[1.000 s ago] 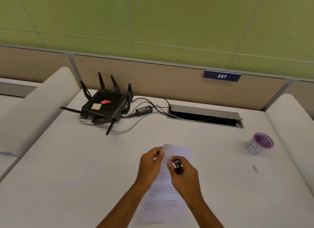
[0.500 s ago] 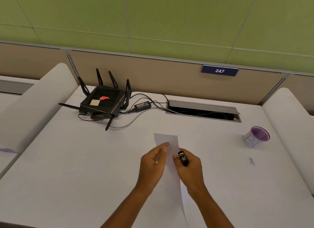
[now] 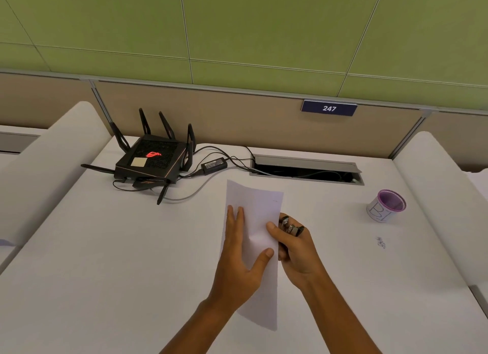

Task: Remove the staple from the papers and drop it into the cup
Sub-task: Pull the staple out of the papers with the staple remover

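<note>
Pressing flat on the papers (image 3: 254, 216), the left hand (image 3: 241, 250) lies open while the right hand (image 3: 293, 250) grips the staple remover (image 3: 290, 226) at their right edge. The cup (image 3: 386, 207) stands far right; a loosened staple could fall short there.
</note>
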The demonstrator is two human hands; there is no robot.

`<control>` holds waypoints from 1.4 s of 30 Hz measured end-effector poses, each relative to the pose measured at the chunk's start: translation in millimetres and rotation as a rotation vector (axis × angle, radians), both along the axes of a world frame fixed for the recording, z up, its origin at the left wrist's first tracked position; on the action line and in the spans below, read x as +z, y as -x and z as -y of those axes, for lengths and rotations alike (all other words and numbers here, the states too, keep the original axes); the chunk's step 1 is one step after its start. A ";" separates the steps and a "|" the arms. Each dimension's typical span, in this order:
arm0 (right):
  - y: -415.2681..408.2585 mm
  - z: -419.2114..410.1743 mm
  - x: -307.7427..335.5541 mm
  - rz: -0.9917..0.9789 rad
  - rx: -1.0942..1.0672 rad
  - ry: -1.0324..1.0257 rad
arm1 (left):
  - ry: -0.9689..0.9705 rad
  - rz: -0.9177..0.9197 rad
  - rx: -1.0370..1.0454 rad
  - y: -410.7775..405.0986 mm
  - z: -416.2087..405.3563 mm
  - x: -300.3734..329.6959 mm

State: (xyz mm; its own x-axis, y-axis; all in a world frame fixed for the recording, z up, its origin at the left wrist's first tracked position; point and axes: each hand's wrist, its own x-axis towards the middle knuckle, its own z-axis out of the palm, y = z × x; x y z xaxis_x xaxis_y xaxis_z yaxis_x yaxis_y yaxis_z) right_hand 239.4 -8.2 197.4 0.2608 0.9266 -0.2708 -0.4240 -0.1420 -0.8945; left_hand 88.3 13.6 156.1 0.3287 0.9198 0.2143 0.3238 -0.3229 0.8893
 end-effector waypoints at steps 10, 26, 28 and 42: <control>16.1 0.6 7.6 -0.009 -0.013 -0.041 | 0.163 0.046 -0.113 5.9 -5.3 9.3; 21.6 16.2 3.5 0.293 -0.063 -0.130 | 0.533 0.174 -0.099 26.0 -20.0 17.0; 12.8 18.3 -1.4 0.362 -0.169 -0.121 | 0.559 0.171 -0.055 28.0 -21.6 16.2; -20.5 36.4 -58.6 0.364 -0.223 0.220 | 0.728 0.330 0.078 41.7 -69.2 0.4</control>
